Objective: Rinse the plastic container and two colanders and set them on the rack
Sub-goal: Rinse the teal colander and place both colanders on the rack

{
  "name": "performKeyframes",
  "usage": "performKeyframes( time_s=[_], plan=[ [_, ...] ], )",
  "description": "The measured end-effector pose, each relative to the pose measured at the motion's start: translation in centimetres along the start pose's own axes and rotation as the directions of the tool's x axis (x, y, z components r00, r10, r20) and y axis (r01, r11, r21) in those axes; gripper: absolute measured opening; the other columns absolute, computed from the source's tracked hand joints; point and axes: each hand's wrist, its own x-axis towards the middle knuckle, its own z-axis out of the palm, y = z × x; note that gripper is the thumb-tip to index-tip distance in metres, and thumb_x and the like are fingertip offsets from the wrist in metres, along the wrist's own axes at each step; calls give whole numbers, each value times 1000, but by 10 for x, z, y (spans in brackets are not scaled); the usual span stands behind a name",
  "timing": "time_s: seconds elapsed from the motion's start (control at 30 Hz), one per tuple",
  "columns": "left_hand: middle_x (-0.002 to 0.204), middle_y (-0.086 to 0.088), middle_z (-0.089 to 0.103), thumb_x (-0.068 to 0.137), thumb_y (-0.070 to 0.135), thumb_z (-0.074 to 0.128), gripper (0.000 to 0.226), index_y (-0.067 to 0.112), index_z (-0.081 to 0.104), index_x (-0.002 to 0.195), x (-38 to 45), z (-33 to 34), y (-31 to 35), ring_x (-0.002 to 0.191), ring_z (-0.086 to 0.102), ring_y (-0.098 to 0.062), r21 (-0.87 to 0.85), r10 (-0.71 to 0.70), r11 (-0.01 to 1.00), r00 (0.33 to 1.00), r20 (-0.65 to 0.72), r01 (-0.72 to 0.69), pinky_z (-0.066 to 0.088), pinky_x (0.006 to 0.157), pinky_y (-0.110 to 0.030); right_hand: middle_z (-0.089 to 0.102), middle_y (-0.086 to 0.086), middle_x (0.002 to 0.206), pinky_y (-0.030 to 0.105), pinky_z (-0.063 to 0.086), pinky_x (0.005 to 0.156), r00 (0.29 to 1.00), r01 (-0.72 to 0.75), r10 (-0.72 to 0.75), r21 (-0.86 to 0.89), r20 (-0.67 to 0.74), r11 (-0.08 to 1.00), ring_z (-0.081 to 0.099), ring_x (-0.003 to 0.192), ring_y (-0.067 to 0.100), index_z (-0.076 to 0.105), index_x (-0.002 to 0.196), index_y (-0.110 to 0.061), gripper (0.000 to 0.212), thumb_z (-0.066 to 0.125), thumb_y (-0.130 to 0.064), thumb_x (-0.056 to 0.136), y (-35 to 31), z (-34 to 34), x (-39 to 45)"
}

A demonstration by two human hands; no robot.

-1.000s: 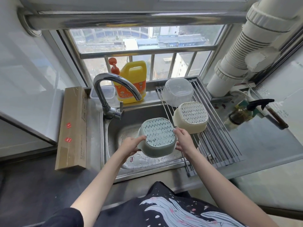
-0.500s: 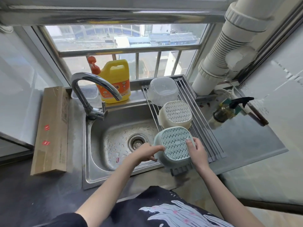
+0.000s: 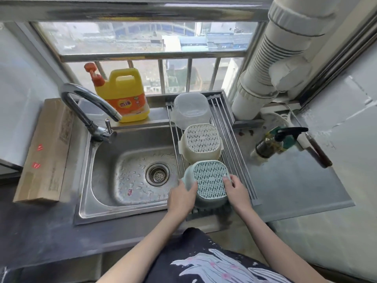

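Observation:
A pale green colander (image 3: 210, 180) sits upside down at the near end of the metal roll-up rack (image 3: 234, 152), which lies across the right side of the sink. My left hand (image 3: 181, 198) grips its left side and my right hand (image 3: 236, 189) grips its right side. Just behind it on the rack stands a cream colander (image 3: 201, 140), also upside down. The clear plastic container (image 3: 190, 108) rests inverted at the rack's far end.
The steel sink (image 3: 122, 176) with its drain is wet, and the curved tap (image 3: 87, 103) is at its back left. A yellow detergent jug (image 3: 124, 94) stands on the sill. A cardboard box (image 3: 44, 150) lies left, a spray bottle (image 3: 279, 139) right, a large white pipe (image 3: 271, 64) behind.
Both hands carried the green colander from over the sink to the right and down onto the near end of the rack. The view has shifted to the right.

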Motion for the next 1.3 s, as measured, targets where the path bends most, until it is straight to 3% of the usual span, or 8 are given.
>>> performKeyframes(
  time_s=[0.17, 0.27, 0.37, 0.8, 0.9, 1.0, 1.13, 1.3],
  plan=[
    [126, -10, 56, 98, 42, 35, 49, 9, 47, 132, -9, 21, 3, 114, 51, -27, -54, 57, 997, 997, -51, -60, 40, 93, -32, 49, 10, 128, 37, 36, 101, 991, 85, -107, -257, -77, 963, 41, 121, 25, 55, 132, -17, 48, 39, -46, 97, 1, 0, 7],
    [145, -11, 43, 97, 48, 31, 60, 11, 35, 144, -4, 29, 6, 134, 38, -28, -87, 40, 995, 998, -50, -44, 33, 110, -43, 48, 11, 125, 36, 36, 95, 993, 105, -114, -254, -18, 961, 37, 121, 24, 54, 131, -21, 44, 36, -44, 98, -3, -5, 15],
    [155, -9, 28, 99, 45, 31, 61, 10, 26, 149, -5, 30, 13, 144, 23, -24, -108, 21, 994, 998, -64, -28, 21, 117, -40, 48, 12, 125, 37, 34, 98, 991, 131, -132, -256, 15, 958, 35, 121, 25, 53, 131, -20, 43, 35, -42, 99, -9, -10, 22],
    [155, -10, 27, 97, 52, 27, 66, 12, 24, 150, 8, 35, 3, 143, 23, -25, -121, 33, 992, 996, -89, -44, 22, 117, -44, 48, 13, 133, 38, 32, 102, 981, 184, -154, -316, 115, 931, 35, 126, 27, 47, 135, -13, 48, 30, -41, 100, -11, -7, 33],
    [160, -5, -1, 97, 55, 27, 75, 12, 1, 153, 4, 33, 1, 148, 1, -17, -22, 70, 997, 991, -114, -73, 8, 120, -38, 33, 12, 149, 44, 24, 113, 983, 185, -174, -336, 62, 924, 25, 139, 29, 30, 147, -11, 55, 35, -39, 100, -18, -9, 28],
    [155, 4, -22, 92, 63, 26, 80, 25, -15, 150, -1, 29, 3, 144, -16, -12, 238, 246, 949, 958, -149, -206, -4, 118, -39, 24, 5, 156, 44, 20, 115, 951, 297, -307, -338, 23, 893, 20, 143, 23, 19, 152, -16, 60, 38, -37, 99, -30, -12, 32],
    [153, -1, -30, 95, 58, 27, 70, 40, -19, 145, 2, 25, 10, 144, -23, -18, 442, 366, 834, 931, 9, -332, -11, 114, -43, 16, -2, 160, 50, 19, 114, 925, 377, -370, -324, 84, 868, 18, 146, 20, 11, 153, -28, 62, 37, -41, 98, -54, -11, 58],
    [154, 1, -30, 96, 55, 28, 67, 42, -15, 146, 7, 16, 4, 145, -17, -17, 426, 354, 833, 932, 79, -353, -3, 119, -47, 3, -5, 161, 53, 19, 115, 920, 381, -304, -378, 248, 844, 12, 147, 19, 10, 152, -34, 59, 33, -46, 99, -67, -8, 78]
  ],
)
